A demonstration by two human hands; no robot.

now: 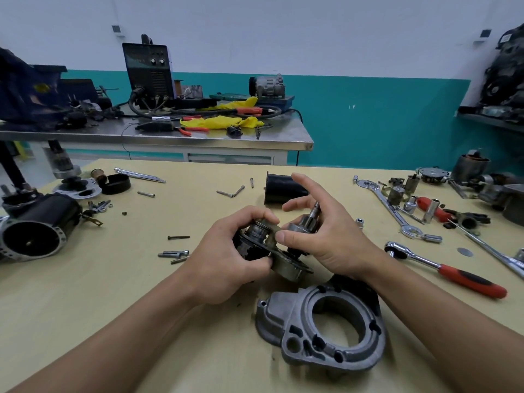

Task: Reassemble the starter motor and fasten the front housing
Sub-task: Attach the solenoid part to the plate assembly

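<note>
1. The left hand [226, 253] is clamped on a dark, round gear assembly [252, 245] with a worn metal plate; its fingers are curled over the top and the thumb is tucked underneath.
2. The right hand [329, 234] is closed on a grey steel pinion shaft [300, 226], which rises at a tilt from that gear assembly. The thumb is pressed against the side of the shaft's drum, while the forefinger is raised and loosely extended.
3. Both parts are held together just above the pale wooden table [113, 293], at the middle of the view.
4. The grey cast-aluminium front housing [300, 319], with its large round opening, is seen lying on the table just below the hands, untouched by either.
5. A short black cylinder [279, 190] is seen on the table behind the right hand.
6. A large black starter motor body [42, 222] with an open end is placed at the left edge.
7. Loose dark and silver bolts [174, 253] are scattered left of the hands.
8. A ratchet with a red-and-black handle [453, 269] is laid to the right, with a long silver spanner [392, 209] and several sockets beyond it.
9. A steel workbench [170, 139] carrying a black welding unit [149, 72] and yellow cloth [224, 121] is seen behind.
</note>
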